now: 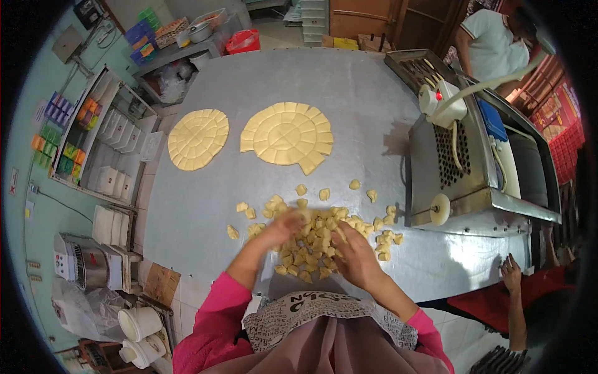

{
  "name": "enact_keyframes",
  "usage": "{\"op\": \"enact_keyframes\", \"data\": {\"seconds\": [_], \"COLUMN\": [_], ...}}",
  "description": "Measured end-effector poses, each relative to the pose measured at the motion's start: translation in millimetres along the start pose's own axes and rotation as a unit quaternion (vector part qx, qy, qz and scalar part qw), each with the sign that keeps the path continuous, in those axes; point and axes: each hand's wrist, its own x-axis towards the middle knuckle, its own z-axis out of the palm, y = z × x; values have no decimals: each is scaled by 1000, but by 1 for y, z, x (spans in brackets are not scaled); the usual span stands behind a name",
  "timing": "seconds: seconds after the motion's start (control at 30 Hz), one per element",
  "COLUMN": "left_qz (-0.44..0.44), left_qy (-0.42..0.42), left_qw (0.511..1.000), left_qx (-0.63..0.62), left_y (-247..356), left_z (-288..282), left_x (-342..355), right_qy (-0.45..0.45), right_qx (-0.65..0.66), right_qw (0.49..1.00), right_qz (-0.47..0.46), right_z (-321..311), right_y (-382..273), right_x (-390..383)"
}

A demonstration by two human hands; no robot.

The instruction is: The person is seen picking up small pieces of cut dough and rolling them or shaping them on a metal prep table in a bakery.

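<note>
A loose pile of small yellow dough pieces (321, 243) lies on the near part of the steel table, with some pieces scattered around it. My left hand (283, 227) reaches over the pile's left side, its fingertips blurred among the pieces. My right hand (353, 252) is at the pile's right, fingers apart and curved against the pieces. Beyond the pile lie two flat dough rounds scored into segments, the left one (197, 137) and the middle one (286, 132).
A steel machine (473, 206) stands on the table's right. A person in a pale shirt (492, 43) is at the back right, and a co-worker's hand (511, 268) touches the right edge. Shelving (106, 143), a mixer (87, 265) and white buckets (140, 330) are at left.
</note>
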Motion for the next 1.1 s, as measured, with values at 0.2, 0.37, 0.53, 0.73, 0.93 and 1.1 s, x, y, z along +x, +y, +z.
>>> {"op": "enact_keyframes", "data": {"seconds": [0.2,0.37,0.53,0.73,0.93,1.1], "left_qz": [15,93,110,-261,-223,-108], "left_qy": [-113,-114,7,18,132,265], "left_qw": [964,986,994,959,946,952], "left_qx": [-239,-81,-27,106,194,-108], "left_y": [48,63,50,19,-50,-139], "left_z": [46,50,50,-9,-2,-15], "left_x": [-36,-21,18,119,163,140], "right_qy": [-105,-178,-210,30,87,28], "right_qx": [-110,-85,-48,-158,-56,1], "right_qw": [985,980,968,970,990,999], "right_qz": [-86,31,133,180,101,18], "right_z": [11,-6,-35,-27,-22,9], "right_y": [-24,-9,11,17,-11,-44], "right_x": [2,-23,-52,-73,-59,-36]}}
